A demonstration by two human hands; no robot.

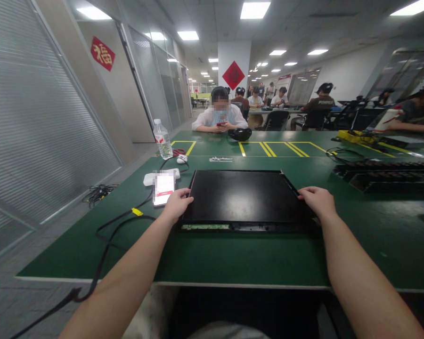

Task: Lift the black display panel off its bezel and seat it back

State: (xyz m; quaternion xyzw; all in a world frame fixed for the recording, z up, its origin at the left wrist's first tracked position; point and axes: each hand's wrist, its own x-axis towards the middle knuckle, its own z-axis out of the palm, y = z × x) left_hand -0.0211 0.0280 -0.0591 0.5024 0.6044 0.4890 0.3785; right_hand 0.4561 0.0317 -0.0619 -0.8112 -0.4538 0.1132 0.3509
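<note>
Keep the black display panel (240, 195) level between left hand (178, 205) and right hand (318, 201), pressing evenly at the side edges, never on the glossy face. Nearly closed at left, grasping one edge with thumb and fingers; curled at right, pinching the opposite edge likewise. Just outside the left fingers: smartphone (165, 190).

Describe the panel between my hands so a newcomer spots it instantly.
On the green table, look between your left hand and right hand. The black rectangular panel there shows a green strip at its near edge and is far larger than the lit phone alongside.
</note>
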